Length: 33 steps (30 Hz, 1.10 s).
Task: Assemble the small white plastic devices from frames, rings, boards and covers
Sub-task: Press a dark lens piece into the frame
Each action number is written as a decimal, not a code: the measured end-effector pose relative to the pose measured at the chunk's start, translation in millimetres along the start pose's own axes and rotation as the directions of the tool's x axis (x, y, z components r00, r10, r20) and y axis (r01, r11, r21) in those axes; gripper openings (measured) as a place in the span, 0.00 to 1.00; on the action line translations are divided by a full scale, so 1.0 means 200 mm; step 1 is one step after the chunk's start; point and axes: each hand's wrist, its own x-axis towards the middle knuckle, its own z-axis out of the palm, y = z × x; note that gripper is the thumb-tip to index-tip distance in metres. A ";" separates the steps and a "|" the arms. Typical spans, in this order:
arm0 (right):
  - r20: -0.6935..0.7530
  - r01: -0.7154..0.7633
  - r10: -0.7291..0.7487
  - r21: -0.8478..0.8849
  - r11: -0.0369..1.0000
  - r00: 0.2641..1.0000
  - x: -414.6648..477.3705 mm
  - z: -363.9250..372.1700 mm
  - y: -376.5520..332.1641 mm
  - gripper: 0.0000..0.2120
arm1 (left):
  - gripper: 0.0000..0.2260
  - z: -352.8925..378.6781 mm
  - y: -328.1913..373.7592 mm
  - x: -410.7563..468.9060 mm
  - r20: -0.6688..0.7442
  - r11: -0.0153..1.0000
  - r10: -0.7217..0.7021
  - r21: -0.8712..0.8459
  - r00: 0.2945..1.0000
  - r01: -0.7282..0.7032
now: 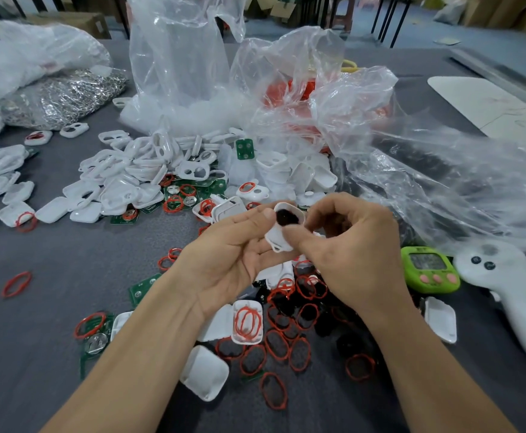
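Note:
Both hands hold one small white frame (282, 237) above the table's middle. My left hand (233, 254) cradles it from below, thumb on its upper left edge. My right hand (349, 245) pinches its lower right side with thumb and curled fingers. A black round insert (286, 217) sits in the frame's upper opening. Red rings (275, 390) lie scattered under my wrists, one inside a white cover (246, 321). Green boards (244, 149) and white frames (130, 173) are heaped behind.
Clear plastic bags (177, 57) rise at the back, one with red parts (282, 89). A bag of metal clips (64, 95) lies far left. A green timer (428, 271) and a white handheld controller (511, 292) sit right. Grey table surface (68, 264) shows at left.

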 end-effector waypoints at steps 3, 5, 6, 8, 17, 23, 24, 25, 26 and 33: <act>-0.073 -0.116 0.137 0.235 0.965 0.988 0.03 -0.02 0.02 0.11 | 0.13 0.00 0.01 0.00 -0.002 1.000 0.003 -0.031 1.000 -0.003; -0.077 -0.174 0.206 0.305 0.936 0.975 0.05 -0.04 0.04 0.05 | 0.13 0.00 0.01 -0.01 0.010 0.999 -0.004 -0.041 1.000 0.005; -0.055 -0.194 0.223 0.327 0.925 0.973 0.05 -0.04 0.05 0.05 | 0.13 0.00 0.01 -0.01 0.022 0.999 -0.009 -0.045 1.000 0.010; 0.033 -0.235 0.239 0.363 0.902 0.970 0.05 -0.03 0.06 0.05 | 0.13 0.01 0.01 -0.02 0.051 0.999 -0.016 -0.051 0.999 0.018; 0.176 -0.269 0.226 0.287 0.919 0.958 0.03 0.01 0.04 0.09 | 0.13 0.00 0.00 0.00 0.084 0.999 -0.007 0.037 0.996 0.004; 0.197 -0.260 0.211 0.269 0.928 0.957 0.03 0.02 0.06 0.08 | 0.17 -0.01 -0.03 0.02 -0.070 0.965 0.112 0.247 0.991 -0.092; 0.191 -0.259 0.213 0.269 0.928 0.958 0.03 0.02 0.06 0.08 | 0.18 -0.01 -0.03 0.02 -0.096 0.959 0.132 0.263 0.987 -0.102; 0.182 -0.261 0.217 0.271 0.926 0.959 0.03 0.02 0.07 0.08 | 0.17 -0.01 -0.03 0.02 -0.117 0.958 0.147 0.265 0.982 -0.112; 0.170 -0.262 0.222 0.275 0.925 0.960 0.04 0.02 0.07 0.07 | 0.17 0.00 -0.03 0.02 -0.135 0.959 0.158 0.257 0.978 -0.119; 0.091 -0.291 0.276 0.277 0.916 0.957 0.06 0.00 0.11 0.04 | 0.13 -0.04 0.04 0.02 -0.264 0.987 0.152 0.080 0.952 -0.136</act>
